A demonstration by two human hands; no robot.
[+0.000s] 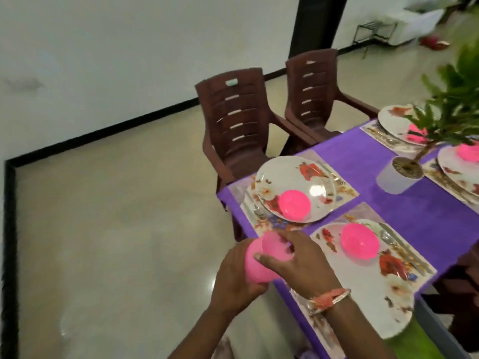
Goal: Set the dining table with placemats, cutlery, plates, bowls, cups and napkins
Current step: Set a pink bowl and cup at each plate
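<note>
Cups of pink plastic [256, 270], nested: left hand [233, 281] curled round the lower one, right hand [298, 263] pinching the upper rim, held beside purple-clothed table [363, 172] corner.

Home dining room: purple-clothed surface [363, 161] laid with floral plates [295, 187] on placemats [344, 190], brown plastic chairs [233, 120] pushed in, potted plant [456, 99], tiled floor [116, 203].

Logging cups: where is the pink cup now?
Head view, lower centre: pink cup held by left hand and right hand at the table corner.
</note>
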